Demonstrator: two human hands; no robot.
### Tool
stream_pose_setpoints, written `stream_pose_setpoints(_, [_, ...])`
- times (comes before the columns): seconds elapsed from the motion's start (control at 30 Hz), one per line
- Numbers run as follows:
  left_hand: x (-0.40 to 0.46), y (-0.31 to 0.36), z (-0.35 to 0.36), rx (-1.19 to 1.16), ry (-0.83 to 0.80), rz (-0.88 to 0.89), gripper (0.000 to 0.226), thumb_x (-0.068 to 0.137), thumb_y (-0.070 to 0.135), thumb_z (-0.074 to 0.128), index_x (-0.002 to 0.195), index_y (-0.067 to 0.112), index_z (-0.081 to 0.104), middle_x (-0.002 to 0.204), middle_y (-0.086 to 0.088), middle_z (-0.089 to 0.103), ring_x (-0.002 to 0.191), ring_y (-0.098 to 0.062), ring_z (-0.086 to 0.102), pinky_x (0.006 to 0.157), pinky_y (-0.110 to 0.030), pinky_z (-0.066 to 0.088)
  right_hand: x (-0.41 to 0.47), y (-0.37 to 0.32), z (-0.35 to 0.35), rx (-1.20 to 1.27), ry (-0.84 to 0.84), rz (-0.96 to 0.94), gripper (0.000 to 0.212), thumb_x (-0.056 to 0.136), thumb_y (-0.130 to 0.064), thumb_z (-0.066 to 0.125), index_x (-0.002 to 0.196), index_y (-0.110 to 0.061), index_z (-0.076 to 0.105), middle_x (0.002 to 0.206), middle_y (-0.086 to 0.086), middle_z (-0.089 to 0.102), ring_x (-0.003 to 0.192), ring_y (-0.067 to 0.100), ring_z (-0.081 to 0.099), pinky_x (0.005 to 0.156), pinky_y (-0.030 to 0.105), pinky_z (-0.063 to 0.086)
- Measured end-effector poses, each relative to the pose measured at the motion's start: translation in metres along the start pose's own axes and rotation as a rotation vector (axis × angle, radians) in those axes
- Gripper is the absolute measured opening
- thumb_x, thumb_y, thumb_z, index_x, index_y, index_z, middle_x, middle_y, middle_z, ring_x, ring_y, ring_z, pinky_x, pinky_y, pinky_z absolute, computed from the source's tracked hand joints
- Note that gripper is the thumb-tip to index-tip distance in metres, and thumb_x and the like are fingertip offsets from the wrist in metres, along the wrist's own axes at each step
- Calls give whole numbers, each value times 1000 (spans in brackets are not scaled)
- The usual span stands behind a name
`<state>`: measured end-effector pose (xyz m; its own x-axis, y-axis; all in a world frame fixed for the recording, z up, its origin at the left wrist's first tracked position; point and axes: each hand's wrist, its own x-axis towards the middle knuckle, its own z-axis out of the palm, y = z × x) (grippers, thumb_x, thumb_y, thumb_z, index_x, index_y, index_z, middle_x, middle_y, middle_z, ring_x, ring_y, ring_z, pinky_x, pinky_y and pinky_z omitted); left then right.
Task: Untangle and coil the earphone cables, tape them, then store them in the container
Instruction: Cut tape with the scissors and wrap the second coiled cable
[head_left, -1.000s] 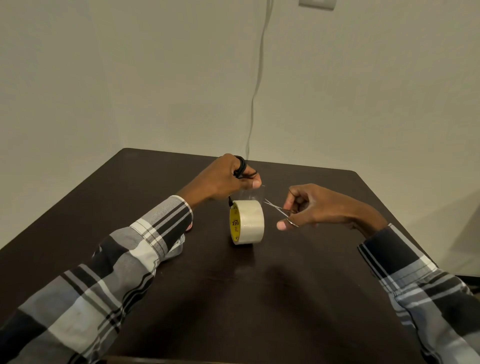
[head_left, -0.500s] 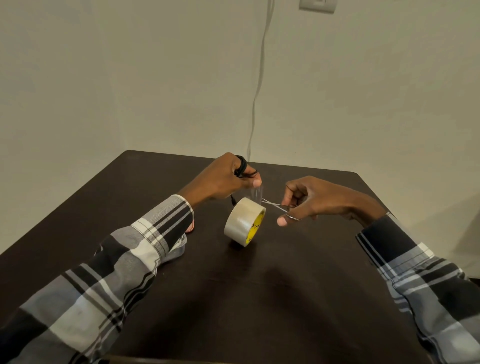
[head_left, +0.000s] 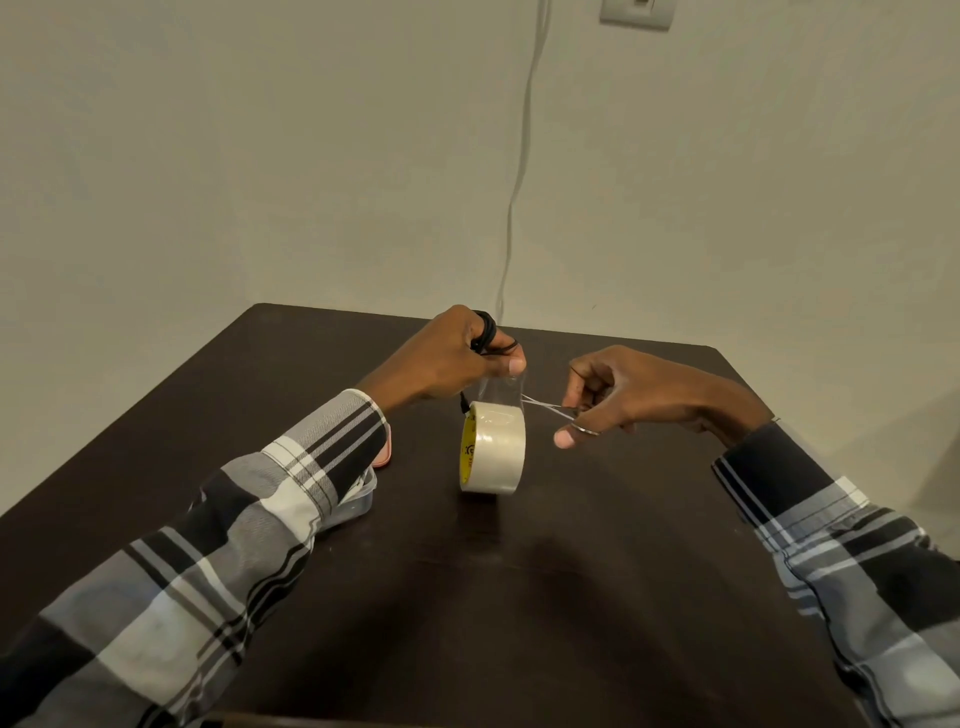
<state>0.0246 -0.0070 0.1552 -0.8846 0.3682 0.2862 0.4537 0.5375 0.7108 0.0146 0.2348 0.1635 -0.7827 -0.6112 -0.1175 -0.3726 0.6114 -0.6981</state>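
- Here, at mid-frame, the coiled earphone cable (head_left: 484, 332) is kept looped over the fingers of the left hand (head_left: 457, 358), whose grip also pinches a strip of clear tape (head_left: 496, 389) drawn up from the tape roll (head_left: 493, 449), presumably to hold it taut.
- Small scissors (head_left: 558, 410) are clasped in the right hand (head_left: 623, 395), blades at the strip, seemingly for cutting.
- The container (head_left: 358, 499) is seen lower left on the bench (head_left: 571, 571), partly hidden by the sleeve.

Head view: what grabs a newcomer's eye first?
The tape roll standing on edge mid-table, a clear strip pulled up from it to the left hand, which also grips a coiled black earphone cable. Right beside it, the right hand holds small scissors with open blades at the strip. A clear container peeks from under the left sleeve.
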Motion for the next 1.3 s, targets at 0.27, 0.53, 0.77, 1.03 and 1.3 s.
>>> stream_pose_setpoints(0.27, [-1,-1,-3,-9,13,1,12,89,22,71,94,13,77,79,16,71,74,8,63,75,-16,43,5,1,-2,-8,24,-19,47,58,-47,93,79,-15,67,72,7,63,60,12,52,45,21,38])
stream_pose_setpoints(0.53, [-2,3,-7,9,20,4,12,90,22,70,90,12,76,82,8,73,79,-3,65,76,-19,45,6,6,-3,27,58,-11,32,65,-25,94,75,-12,66,60,4,57,53,12,47,45,21,35])
stream_pose_setpoints(0.77, [-5,2,-15,-3,34,4,8,90,22,70,91,16,75,86,8,72,84,-2,66,79,-17,44,-4,16,-3,17,30,27,44,60,-45,94,77,-15,66,66,3,59,59,14,48,48,23,37])
stream_pose_setpoints(1.03, [-6,4,-13,1,27,7,8,91,21,69,87,16,74,83,6,72,75,3,63,74,-13,41,-1,5,-4,1,42,-4,52,56,-52,93,80,-15,66,71,5,60,62,14,50,47,22,38])
stream_pose_setpoints(1.3, [-6,6,-10,11,24,13,8,90,20,70,84,19,74,57,23,61,63,7,57,72,-17,40,4,-9,-4,-33,14,-21,55,56,-55,91,82,-14,67,72,7,60,61,13,50,46,21,38])
